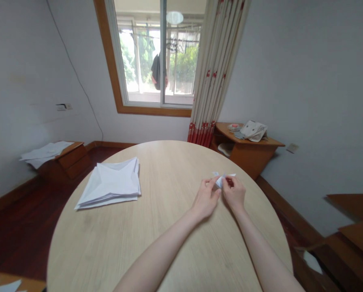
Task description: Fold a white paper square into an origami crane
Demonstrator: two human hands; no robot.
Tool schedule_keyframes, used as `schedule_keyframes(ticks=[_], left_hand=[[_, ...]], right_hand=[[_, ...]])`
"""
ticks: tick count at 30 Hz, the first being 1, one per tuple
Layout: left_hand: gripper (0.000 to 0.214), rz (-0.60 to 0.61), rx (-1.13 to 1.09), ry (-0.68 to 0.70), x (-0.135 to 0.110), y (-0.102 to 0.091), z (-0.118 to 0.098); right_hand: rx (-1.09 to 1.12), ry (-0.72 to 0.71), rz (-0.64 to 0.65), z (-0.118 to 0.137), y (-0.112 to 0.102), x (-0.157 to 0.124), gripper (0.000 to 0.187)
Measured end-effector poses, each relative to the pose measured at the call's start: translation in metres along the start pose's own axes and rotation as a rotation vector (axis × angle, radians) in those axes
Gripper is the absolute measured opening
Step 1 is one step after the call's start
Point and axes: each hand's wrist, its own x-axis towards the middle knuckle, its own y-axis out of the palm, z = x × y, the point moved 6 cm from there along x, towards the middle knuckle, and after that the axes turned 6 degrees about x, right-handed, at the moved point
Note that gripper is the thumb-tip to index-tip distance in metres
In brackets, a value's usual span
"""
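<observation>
A small piece of folded white paper (219,182) is held between my two hands, over the right part of the round wooden table (169,235). My left hand (206,198) pinches its left side with thumb and fingers. On the other side, my right hand (234,194) closes its fingertips on the paper. Pointed corners of it stick out beyond the fingers; the rest is partly covered by my hands. To the left on the tabletop lies a stack of creased white paper sheets (117,178), apart from both hands.
Behind the table's right side stands a wooden cabinet (251,156) with a light-coloured bag (253,131) on top. A low cabinet (73,156) at the left bears loose papers (46,153). A curtain (214,73) hangs beside the window.
</observation>
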Motion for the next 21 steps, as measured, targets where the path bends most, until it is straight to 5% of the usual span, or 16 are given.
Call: schedule_keyframes(ticks=[21], left_hand=[[0.043, -0.027, 0.195, -0.085, 0.03, 0.022, 0.014]], right_hand=[[-0.218, 0.055, -0.072, -0.028, -0.016, 0.007, 0.04]])
